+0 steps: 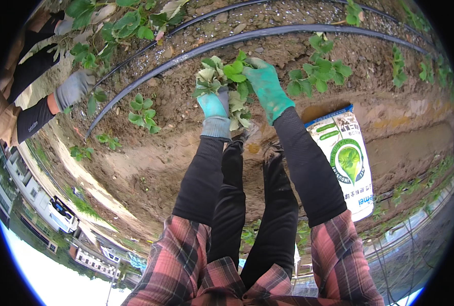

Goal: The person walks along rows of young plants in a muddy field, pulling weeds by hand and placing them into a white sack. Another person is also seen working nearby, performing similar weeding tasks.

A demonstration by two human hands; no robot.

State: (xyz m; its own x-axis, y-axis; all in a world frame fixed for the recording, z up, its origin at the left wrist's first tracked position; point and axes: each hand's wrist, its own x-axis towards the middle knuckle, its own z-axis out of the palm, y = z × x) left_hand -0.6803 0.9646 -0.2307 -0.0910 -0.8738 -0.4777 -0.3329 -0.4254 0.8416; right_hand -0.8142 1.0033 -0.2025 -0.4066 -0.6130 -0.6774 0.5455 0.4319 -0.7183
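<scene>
My left hand (214, 103), in a teal and grey work glove, is closed around a bunch of strawberry leaves (210, 74), some with pale undersides. To its right, my right hand (267, 86), in a green glove, has its fingertips at the edge of a bright green strawberry plant (235, 71); whether they pinch a leaf or stem is hidden. More pale, drooping leaves (237, 109) hang between the two hands. Both are over the brown soil bed, just below the black drip hose (250, 36).
Strawberry plants (320, 70) grow along the bed. A white fertilizer bag (347, 157) lies in the furrow at right. At left, a co-worker's grey-gloved hand (75, 88) is among leaves near a thinner hose. My feet are in the muddy furrow.
</scene>
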